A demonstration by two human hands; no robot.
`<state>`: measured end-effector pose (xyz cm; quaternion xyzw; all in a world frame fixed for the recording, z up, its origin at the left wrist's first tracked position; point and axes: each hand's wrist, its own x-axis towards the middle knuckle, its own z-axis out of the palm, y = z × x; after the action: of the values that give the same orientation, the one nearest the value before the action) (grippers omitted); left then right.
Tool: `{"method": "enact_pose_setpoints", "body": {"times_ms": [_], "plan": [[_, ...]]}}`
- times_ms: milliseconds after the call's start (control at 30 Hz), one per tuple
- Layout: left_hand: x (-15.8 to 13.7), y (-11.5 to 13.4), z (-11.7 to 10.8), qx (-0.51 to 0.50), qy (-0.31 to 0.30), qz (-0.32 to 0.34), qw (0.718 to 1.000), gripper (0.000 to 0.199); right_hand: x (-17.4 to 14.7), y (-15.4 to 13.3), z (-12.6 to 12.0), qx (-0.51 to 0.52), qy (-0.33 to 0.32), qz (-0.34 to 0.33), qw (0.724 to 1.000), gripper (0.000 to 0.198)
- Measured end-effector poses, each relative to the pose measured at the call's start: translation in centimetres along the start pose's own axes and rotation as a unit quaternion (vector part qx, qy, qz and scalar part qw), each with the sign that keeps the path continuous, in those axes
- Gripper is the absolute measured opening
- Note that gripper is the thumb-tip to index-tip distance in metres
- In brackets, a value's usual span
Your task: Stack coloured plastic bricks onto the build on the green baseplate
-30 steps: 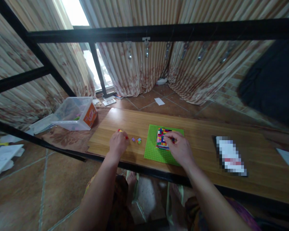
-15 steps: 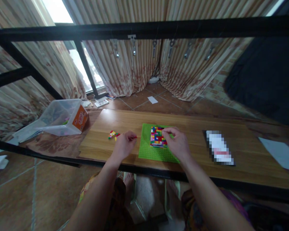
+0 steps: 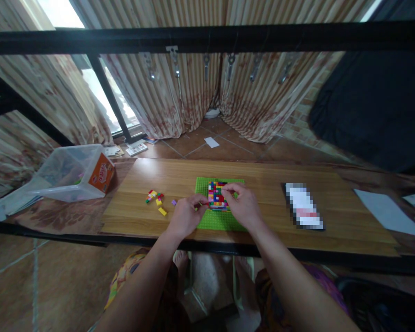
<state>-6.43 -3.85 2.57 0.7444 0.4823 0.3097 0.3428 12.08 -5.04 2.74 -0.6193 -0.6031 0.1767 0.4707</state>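
Note:
A low block of many-coloured toy bricks (image 3: 216, 197) stands on a green studded baseplate (image 3: 212, 223) on the wooden table. At the block's left side, my left hand (image 3: 186, 216) pinches a small red brick between thumb and forefinger. My right hand (image 3: 245, 205) reaches over the block from the right, its thumb and forefinger pressed together at the top. Whatever those right fingertips hold, if anything, is too small to make out. Left of my left hand lie several loose bricks (image 3: 154, 195), a yellow brick (image 3: 162, 211) and a purple brick (image 3: 174, 202).
A clear plastic bin (image 3: 67, 173) with an orange label sits beyond the table's left end. On the right lies a phone-like slab (image 3: 303, 206) with a blurred screen, then a white sheet (image 3: 389, 212). A black metal bar (image 3: 200, 40) crosses above, before curtains (image 3: 183, 101).
My left hand has moved right with the red brick, from beside the baseplate to the block's left side. My right hand stays over the block. The whole view has shifted slightly.

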Motion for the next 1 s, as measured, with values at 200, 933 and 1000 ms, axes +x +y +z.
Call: {"method": "enact_pose_setpoints", "body": {"times_ms": [200,933,1000], "plan": [[0.3,-0.1,0.8,-0.001,0.009,0.005,1.0,0.013,-0.1,-0.2,-0.1,-0.004,-0.011,-0.003,1.0,0.02],[0.4,-0.1,1.3,0.047,0.023,-0.013,0.999,0.027,-1.3,-1.4,1.8,-0.081,-0.03,-0.018,0.996,0.01],[0.4,-0.1,1.4,0.044,0.019,-0.013,0.999,0.026,-1.2,-1.4,1.9,-0.079,-0.029,-0.017,0.996,0.011]]}}
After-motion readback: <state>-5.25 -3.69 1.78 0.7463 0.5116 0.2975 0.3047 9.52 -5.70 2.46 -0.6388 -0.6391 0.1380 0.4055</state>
